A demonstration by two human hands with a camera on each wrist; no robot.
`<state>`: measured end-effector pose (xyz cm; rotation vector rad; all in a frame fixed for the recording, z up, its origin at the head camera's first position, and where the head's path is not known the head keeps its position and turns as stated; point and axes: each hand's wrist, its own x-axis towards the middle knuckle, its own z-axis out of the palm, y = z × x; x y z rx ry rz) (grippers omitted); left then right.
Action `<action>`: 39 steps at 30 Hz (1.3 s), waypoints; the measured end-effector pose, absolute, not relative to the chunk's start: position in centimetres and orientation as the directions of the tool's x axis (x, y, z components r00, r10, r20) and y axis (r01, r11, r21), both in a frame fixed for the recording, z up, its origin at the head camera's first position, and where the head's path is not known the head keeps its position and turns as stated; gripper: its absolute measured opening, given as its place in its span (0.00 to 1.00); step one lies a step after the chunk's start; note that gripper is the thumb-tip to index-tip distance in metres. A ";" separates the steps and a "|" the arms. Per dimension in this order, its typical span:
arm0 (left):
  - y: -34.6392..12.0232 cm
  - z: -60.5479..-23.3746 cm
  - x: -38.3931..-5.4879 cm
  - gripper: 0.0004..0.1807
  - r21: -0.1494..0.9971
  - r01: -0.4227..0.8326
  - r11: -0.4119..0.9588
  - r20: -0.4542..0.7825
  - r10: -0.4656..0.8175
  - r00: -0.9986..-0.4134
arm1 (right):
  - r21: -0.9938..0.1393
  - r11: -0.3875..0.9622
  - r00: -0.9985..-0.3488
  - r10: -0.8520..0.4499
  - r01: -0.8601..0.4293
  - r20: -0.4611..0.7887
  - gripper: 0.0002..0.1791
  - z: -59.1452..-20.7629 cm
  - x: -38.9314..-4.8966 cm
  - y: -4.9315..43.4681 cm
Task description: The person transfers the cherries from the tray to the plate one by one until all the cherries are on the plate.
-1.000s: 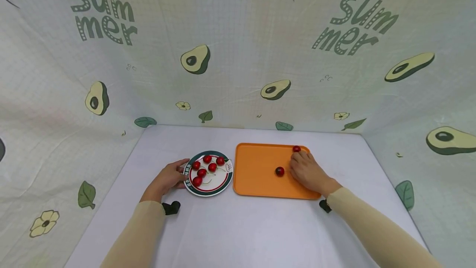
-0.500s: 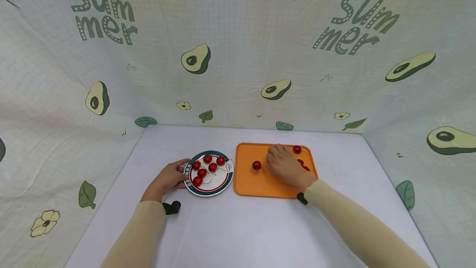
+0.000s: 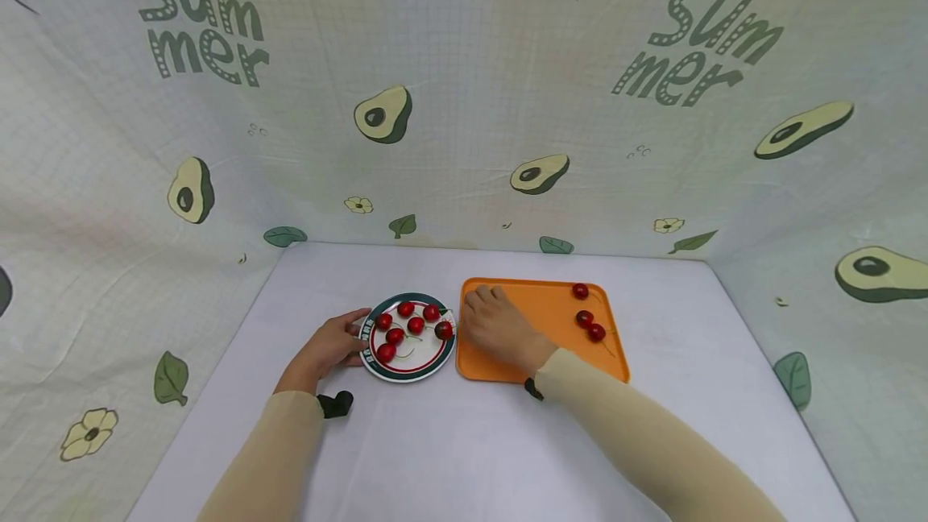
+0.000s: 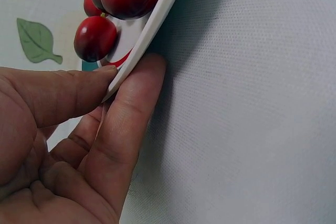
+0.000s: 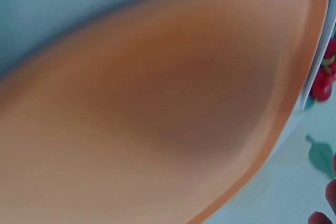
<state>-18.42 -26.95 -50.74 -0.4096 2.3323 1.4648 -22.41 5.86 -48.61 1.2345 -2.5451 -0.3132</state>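
Note:
My left hand [image 3: 333, 349] pinches the left rim of a round white plate [image 3: 432, 366] with a green border. In the left wrist view, its thumb [image 4: 73, 90] lies on top of the rim and its fingers [image 4: 123, 124] underneath. Several red cherries [image 3: 395, 337] lie on the plate, some with stems showing. Over the left part of the orange tray [image 3: 551, 361], my right hand [image 3: 500, 329] has curled fingers and holds a dark red cherry [image 3: 444, 330], which hangs left of the fingers over the plate's right rim. The stem between them is barely visible.
On the tray's right side rest three cherries, one near the back corner [image 3: 581, 291] and two close together [image 3: 590, 325]. Plate and tray stand side by side on a white table [image 3: 406, 457]. A patterned cloth [image 3: 464, 103] encloses the back and sides.
My right hand has moved left across the tray, carrying the dark cherry to the plate's right rim. Two cherries on the tray's right have come into view. The left hand stays at the plate.

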 end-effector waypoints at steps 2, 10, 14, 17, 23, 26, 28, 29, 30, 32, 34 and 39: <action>-26.9 -50.8 -18.4 0.40 0.803 -0.415 0.429 -0.435 -0.054 -0.899 | 0.351 0.597 -0.582 -0.797 -0.721 0.159 0.12 -48.9 -22.2 4.9; -26.8 -50.9 -18.7 0.40 0.809 -0.400 0.431 -0.424 -0.042 -0.905 | 0.430 0.573 -0.574 -0.806 -0.698 0.144 0.13 -49.5 -21.3 2.0; -26.8 -51.0 -18.7 0.41 0.808 -0.410 0.424 -0.433 -0.044 -0.900 | 0.429 0.581 -0.582 -0.800 -0.692 0.144 0.12 -50.1 -21.2 1.4; -26.7 -51.0 -18.7 0.41 0.811 -0.411 0.417 -0.433 -0.045 -0.900 | 0.428 0.586 -0.586 -0.796 -0.688 0.148 0.11 -50.5 -21.2 1.3; -26.7 -50.9 -18.6 0.40 0.815 -0.413 0.407 -0.434 -0.045 -0.900 | 0.424 0.601 -0.598 -0.786 -0.678 0.158 0.12 -50.9 -21.3 1.1; -26.7 -50.9 -18.6 0.40 0.811 -0.408 0.419 -0.431 -0.043 -0.901 | 0.391 0.623 -0.612 -0.772 -0.678 0.169 0.12 -51.0 -21.3 1.1; -26.7 -51.0 -18.6 0.40 0.807 -0.411 0.424 -0.433 -0.048 -0.900 | 0.350 0.643 -0.628 -0.759 -0.681 0.174 0.13 -50.9 -21.3 1.2; -26.7 -51.0 -18.6 0.40 0.807 -0.408 0.427 -0.431 -0.047 -0.901 | 0.327 0.653 -0.636 -0.752 -0.683 0.175 0.14 -50.9 -21.2 1.2; -26.8 -51.1 -18.6 0.40 0.807 -0.408 0.427 -0.430 -0.049 -0.901 | 0.304 0.663 -0.643 -0.745 -0.685 0.177 0.15 -50.9 -21.2 1.2; -26.8 -51.1 -18.7 0.40 0.808 -0.410 0.423 -0.432 -0.048 -0.900 | 0.260 0.677 -0.657 -0.734 -0.689 0.171 0.18 -50.8 -21.1 1.3; -26.8 -51.2 -18.6 0.40 0.810 -0.411 0.417 -0.433 -0.047 -0.900 | 0.232 0.686 -0.668 -0.726 -0.689 0.161 0.20 -50.8 -21.1 1.5; -26.9 -51.1 -18.5 0.40 0.806 -0.414 0.422 -0.434 -0.054 -0.899 | 0.196 0.705 -0.688 -0.709 -0.682 0.154 0.21 -50.4 -20.8 2.5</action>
